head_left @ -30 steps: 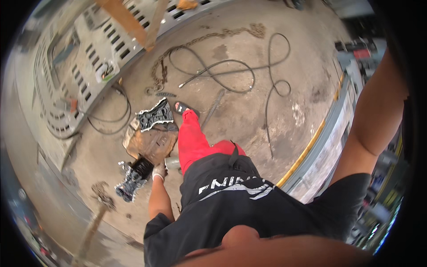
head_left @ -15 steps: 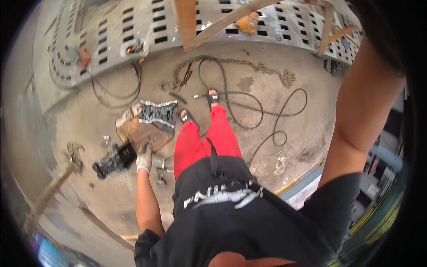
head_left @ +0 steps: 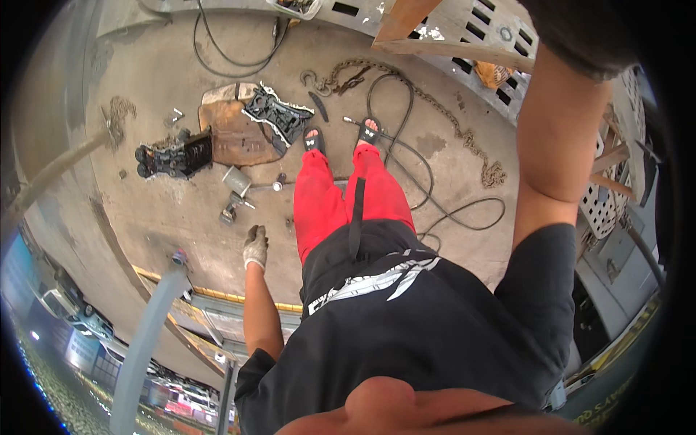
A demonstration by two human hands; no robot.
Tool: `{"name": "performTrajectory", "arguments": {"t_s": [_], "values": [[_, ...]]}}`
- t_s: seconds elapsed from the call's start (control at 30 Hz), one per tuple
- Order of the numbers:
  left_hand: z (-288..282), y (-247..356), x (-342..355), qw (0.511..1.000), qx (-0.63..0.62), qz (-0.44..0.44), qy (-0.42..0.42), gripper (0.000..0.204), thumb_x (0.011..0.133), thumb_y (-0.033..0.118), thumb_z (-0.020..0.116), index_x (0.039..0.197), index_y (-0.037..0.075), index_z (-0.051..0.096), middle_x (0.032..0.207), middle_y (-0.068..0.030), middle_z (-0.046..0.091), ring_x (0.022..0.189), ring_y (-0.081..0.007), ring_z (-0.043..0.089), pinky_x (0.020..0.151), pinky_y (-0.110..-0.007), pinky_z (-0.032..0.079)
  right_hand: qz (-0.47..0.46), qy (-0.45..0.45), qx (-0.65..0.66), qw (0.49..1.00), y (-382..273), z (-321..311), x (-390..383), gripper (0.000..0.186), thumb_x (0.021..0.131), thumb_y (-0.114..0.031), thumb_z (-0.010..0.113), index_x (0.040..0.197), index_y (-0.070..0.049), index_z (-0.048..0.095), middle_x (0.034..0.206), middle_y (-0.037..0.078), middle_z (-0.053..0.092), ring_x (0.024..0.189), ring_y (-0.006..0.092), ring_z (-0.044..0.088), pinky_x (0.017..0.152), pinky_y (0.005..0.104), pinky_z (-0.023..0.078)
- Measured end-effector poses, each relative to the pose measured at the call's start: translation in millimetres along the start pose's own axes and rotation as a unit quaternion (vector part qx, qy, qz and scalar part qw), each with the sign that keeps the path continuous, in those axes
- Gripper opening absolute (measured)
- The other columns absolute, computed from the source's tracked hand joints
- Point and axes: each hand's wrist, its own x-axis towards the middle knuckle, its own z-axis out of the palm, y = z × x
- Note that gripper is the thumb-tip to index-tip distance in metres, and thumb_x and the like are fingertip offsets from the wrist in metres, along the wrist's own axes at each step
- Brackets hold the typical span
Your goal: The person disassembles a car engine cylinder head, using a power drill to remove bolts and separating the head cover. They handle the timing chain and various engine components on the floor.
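Observation:
My left hand (head_left: 255, 248), in a pale work glove, hangs over the concrete floor with its fingers loosely extended and nothing in them. Nearest to it lies a power drill or driver (head_left: 230, 209), with a grey metal can (head_left: 235, 181) just beyond. Farther left sits a black engine-like part (head_left: 174, 156) beside a brown stained sheet (head_left: 239, 132). A dark cover with a pale jagged rim (head_left: 278, 116) rests partly on that sheet. My right arm is raised at the right; the dark right hand (head_left: 580, 36) is cut off by the upper edge, its fingers hidden.
A rusty chain (head_left: 453, 119) and a black hose (head_left: 433, 181) lie across the floor around my feet. A perforated metal ramp (head_left: 475, 29) with wooden beams (head_left: 449, 49) stands ahead. At the left are a thick pole (head_left: 54, 174) and a grey post (head_left: 145, 348); vehicles show beyond.
My left hand has drawn back from beside the black part and the brown sheet, toward my body. The view has turned left, showing more ground there. My right arm stays raised.

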Motion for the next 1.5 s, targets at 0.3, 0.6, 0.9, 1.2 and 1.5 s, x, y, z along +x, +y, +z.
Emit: {"name": "performTrajectory", "arguments": {"t_s": [0.3,0.6,0.9,1.2,1.5], "values": [[90.7,-16.4,5.1,0.999,0.012,0.042,0.025,0.063,0.108,0.039,0.068,0.159,0.005,0.052,0.117,-0.0076,0.071,0.093,-0.0133,0.062,0.084,-0.031,0.054,0.343,-0.091,0.001,0.935,204.2,64.0,-118.7,0.045,0.108,-0.023,0.069,0.147,0.0,0.065,0.134,0.012,0.074,0.123,0.0211,0.07,0.11,0.0367,0.055],[124.0,-92.2,71.2,0.994,-0.082,-0.042,0.054,0.066,0.111,0.039,0.065,0.165,0.008,0.044,0.152,-0.0182,0.063,0.139,-0.0286,0.061,0.116,-0.04,0.047,0.633,-0.271,-0.429,0.585,586.7,48.2,-410.2,0.051,0.098,-0.044,0.069,0.138,-0.012,0.075,0.137,0.019,0.075,0.131,0.0358,0.069,0.112,0.0437,0.053],[136.0,-314.4,118.9,0.939,-0.207,-0.252,0.107,0.067,0.112,0.026,0.065,0.168,0.005,0.035,0.152,-0.0202,0.061,0.139,-0.0271,0.059,0.115,-0.038,0.048,0.457,-0.352,-0.666,0.473,838.9,102.7,-445.8,0.045,0.1,-0.031,0.068,0.144,-0.018,0.065,0.142,0.015,0.068,0.134,0.0345,0.065,0.108,0.048,0.055],[167.2,-316.4,148.1,0.911,-0.337,-0.223,0.08,0.074,0.105,-0.003,0.062,0.169,0.013,0.029,0.143,-0.0169,0.065,0.127,-0.0268,0.066,0.106,-0.04,0.057,0.278,-0.513,-0.717,0.382,883.6,77.5,-442.0,0.029,0.103,-0.024,0.066,0.131,-0.021,0.07,0.125,0.005,0.077,0.119,0.0286,0.074,0.093,0.0441,0.06],[154.8,-319.6,97.4,0.932,-0.256,-0.249,0.061,0.067,0.111,0.021,0.066,0.167,0.0,0.036,0.15,-0.0155,0.06,0.131,-0.0225,0.06,0.113,-0.036,0.047,0.462,-0.36,-0.65,0.484,824.3,86.8,-435.9,0.055,0.099,-0.035,0.073,0.147,-0.013,0.06,0.147,0.014,0.066,0.138,0.0339,0.062,0.111,0.049,0.053]]}}
